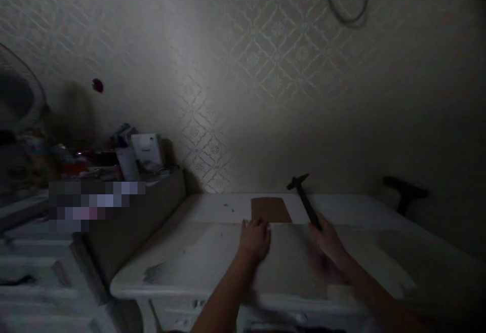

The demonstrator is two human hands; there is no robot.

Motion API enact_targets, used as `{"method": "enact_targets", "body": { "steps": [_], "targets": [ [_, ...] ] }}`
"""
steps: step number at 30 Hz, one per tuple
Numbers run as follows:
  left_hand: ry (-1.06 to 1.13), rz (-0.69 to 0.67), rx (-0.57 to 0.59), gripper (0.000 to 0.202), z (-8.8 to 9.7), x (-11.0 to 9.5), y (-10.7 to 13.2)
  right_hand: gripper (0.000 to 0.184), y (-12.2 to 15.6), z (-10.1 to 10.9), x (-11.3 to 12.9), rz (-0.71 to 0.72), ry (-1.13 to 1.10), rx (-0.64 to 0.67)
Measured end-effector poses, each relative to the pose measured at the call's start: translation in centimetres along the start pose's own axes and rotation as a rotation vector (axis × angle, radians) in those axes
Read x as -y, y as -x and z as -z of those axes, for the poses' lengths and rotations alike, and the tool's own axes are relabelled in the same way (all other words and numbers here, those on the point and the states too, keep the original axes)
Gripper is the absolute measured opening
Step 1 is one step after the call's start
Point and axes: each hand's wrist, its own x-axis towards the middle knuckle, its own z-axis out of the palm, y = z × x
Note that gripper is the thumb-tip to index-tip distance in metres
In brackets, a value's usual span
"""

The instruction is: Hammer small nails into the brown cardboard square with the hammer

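My right hand [329,240] is wrapped round the handle of a hammer [308,205]. The hammer's dark head is raised above the white surface, up and to the left of the hand. A flat brown piece of cardboard [270,210] lies on that surface, to the left of the hammer. At the cardboard's near left edge is my left hand [255,238], its fingers bent and drawn together. Whatever is between those fingertips is too dark and small to make out.
The white table top [182,259] reaches back to a patterned wall [266,70]. To the left, a dresser [34,259] carries bottles, a tube [128,163] and a white box [148,148]. A round mirror [17,92] stands at far left. A cable loop [347,21] hangs above.
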Motion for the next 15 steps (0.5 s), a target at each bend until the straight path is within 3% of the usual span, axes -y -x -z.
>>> {"method": "enact_targets", "body": {
  "steps": [4, 9, 15],
  "targets": [
    [-0.003, 0.049, 0.031, 0.044, -0.1, 0.0, 0.0, 0.049, 0.3, -0.7, 0.2, 0.179, 0.045, 0.074],
    [-0.010, 0.049, 0.053, 0.045, -0.1, 0.1, 0.1, 0.049, 1.0, -1.9, 0.2, 0.190, 0.156, 0.274],
    [-0.033, 0.039, 0.053, 0.046, -0.1, 0.2, 0.1, 0.052, 1.3, -2.0, 0.3, 0.201, 0.186, 0.293]
  ]
}}
